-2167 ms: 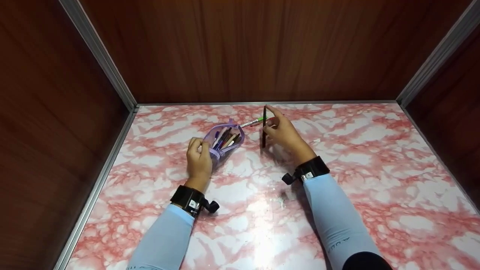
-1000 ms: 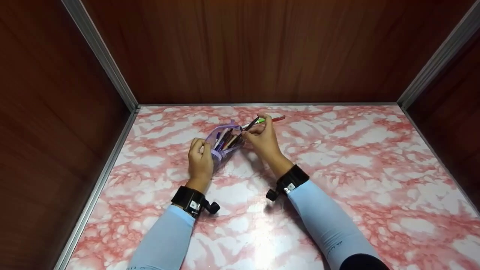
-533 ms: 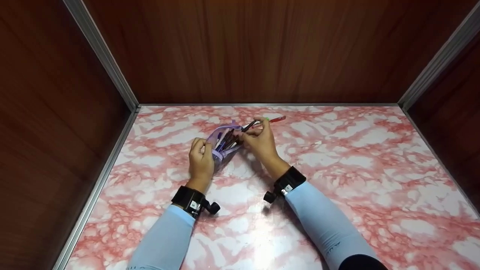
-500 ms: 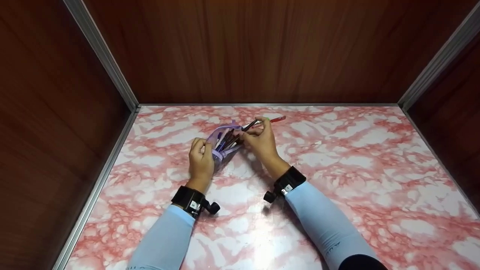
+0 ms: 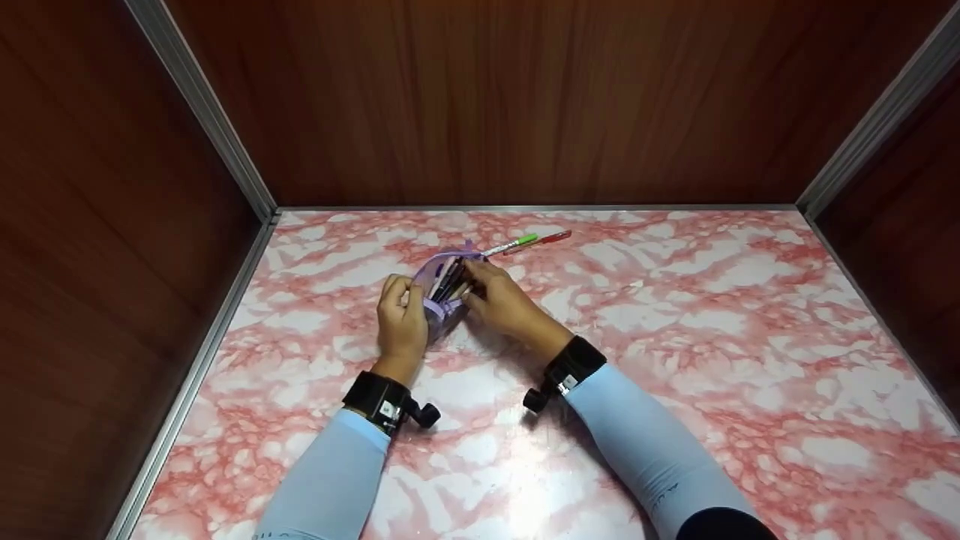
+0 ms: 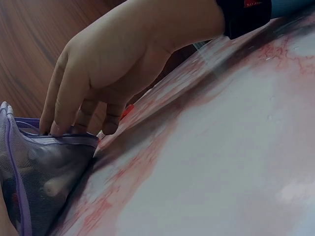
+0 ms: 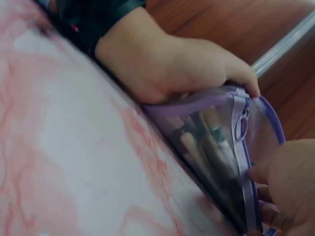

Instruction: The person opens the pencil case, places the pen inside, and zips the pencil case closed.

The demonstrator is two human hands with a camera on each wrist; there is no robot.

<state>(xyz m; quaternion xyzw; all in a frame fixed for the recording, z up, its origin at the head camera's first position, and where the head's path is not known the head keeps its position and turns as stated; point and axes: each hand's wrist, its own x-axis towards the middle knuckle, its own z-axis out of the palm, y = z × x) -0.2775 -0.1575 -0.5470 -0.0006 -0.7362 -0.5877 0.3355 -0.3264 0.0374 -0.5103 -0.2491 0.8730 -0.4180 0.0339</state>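
Note:
A purple see-through mesh pencil pouch (image 5: 445, 313) lies unzipped on the table with several pens (image 5: 448, 282) inside. My left hand (image 5: 402, 315) grips its near left end; in the right wrist view the left thumb (image 7: 246, 78) presses on the top corner by the zip. Over the opening is my right hand (image 5: 511, 301), with thumb and forefinger spread apart at the mouth. In the left wrist view the right fingers (image 6: 61, 108) reach down past the pouch rim (image 6: 74, 140), their tips hidden inside.
Beyond the pouch lie a white pen with a green cap (image 5: 511, 244) and a red pen (image 5: 556, 237). The table (image 5: 712, 330) has a pink-and-white marbled top. Dark wood panels (image 5: 525, 105) with metal edging stand at the back and both sides.
My right hand has brought a black pen leftward to the pouch and lowered it at the opening; that pen no longer shows in the fingers. The left hand has kept its grip.

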